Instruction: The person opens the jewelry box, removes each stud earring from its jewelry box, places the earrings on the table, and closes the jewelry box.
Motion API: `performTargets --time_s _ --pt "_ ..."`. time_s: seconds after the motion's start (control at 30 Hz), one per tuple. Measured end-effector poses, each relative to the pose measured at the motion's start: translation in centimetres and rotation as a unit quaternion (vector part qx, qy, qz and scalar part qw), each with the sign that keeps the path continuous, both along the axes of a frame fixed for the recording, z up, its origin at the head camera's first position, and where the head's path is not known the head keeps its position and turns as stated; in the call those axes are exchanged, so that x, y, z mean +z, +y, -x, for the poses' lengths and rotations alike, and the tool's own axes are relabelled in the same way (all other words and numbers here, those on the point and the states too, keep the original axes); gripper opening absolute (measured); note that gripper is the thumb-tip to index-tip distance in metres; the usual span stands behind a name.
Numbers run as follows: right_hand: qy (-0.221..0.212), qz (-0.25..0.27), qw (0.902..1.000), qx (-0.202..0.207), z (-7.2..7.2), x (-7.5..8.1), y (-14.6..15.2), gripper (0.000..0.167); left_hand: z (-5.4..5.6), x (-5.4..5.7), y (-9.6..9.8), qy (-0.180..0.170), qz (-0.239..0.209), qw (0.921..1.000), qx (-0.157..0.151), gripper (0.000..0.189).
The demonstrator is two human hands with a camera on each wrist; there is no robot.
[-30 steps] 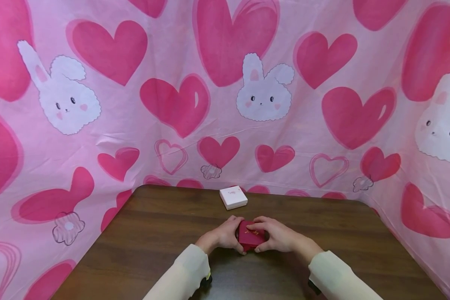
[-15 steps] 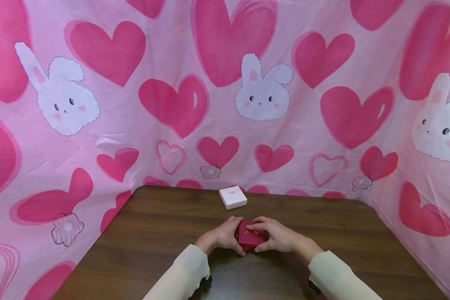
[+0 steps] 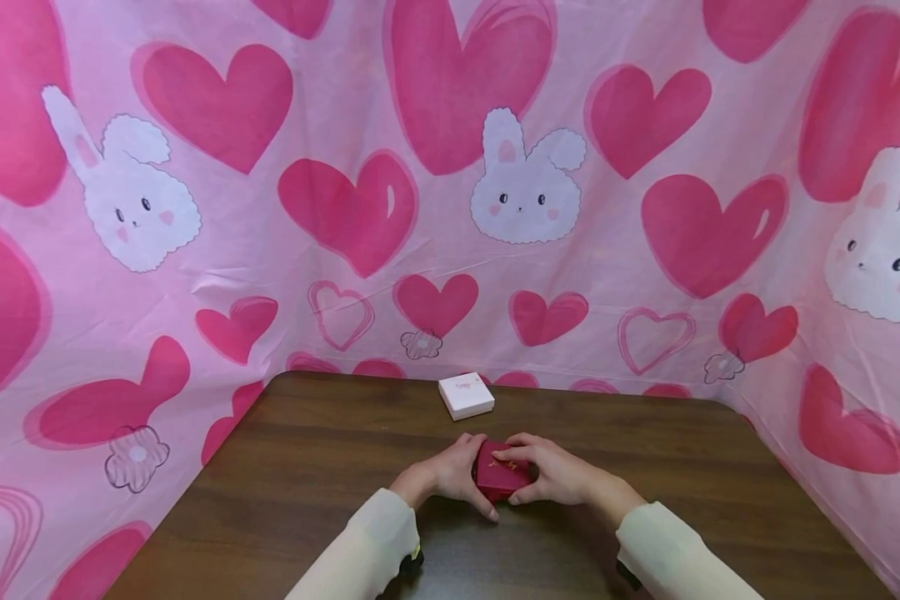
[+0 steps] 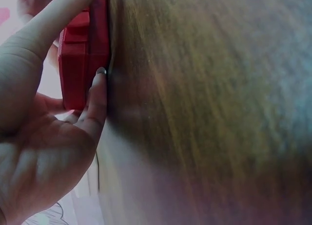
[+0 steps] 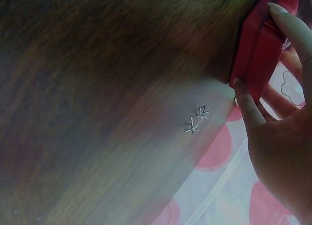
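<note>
A small red gift box with gold lettering on its lid sits on the wooden table between both hands. My left hand holds its left side; the fingers reach along the far side and the thumb stretches across the front. From the right, my right hand grips the box, with a finger over the lid and the thumb at the near corner. In the left wrist view, the red box shows a raised band on its side and its lid looks closed. Two silver star-shaped pieces, like earrings, lie on the table in the right wrist view.
A white square box with pink print on its lid stands farther back on the brown table. Behind and at both sides hangs a pink cloth with hearts and rabbits, meeting the table's back edge.
My left thumb has slid off the near corner of the red box and now stretches forward and right along its front. The right hand and the white box have stayed put.
</note>
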State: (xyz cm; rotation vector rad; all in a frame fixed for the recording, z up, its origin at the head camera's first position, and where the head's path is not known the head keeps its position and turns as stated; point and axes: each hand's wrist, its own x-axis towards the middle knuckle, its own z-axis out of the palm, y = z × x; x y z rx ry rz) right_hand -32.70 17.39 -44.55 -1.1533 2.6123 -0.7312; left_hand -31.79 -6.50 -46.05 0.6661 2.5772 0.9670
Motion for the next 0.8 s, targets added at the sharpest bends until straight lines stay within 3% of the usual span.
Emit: performTargets --time_s 0.3,0.8 --pt "-0.005 0.000 1.0000 0.001 0.11 -0.22 -0.01 0.066 0.11 -0.06 -0.08 -0.004 0.003 1.0000 0.000 0.101" --pt "0.005 -0.006 1.0000 -0.001 -0.28 0.06 -0.11 0.068 0.00 -0.19 0.21 0.011 -0.009 0.9996 0.022 0.086"
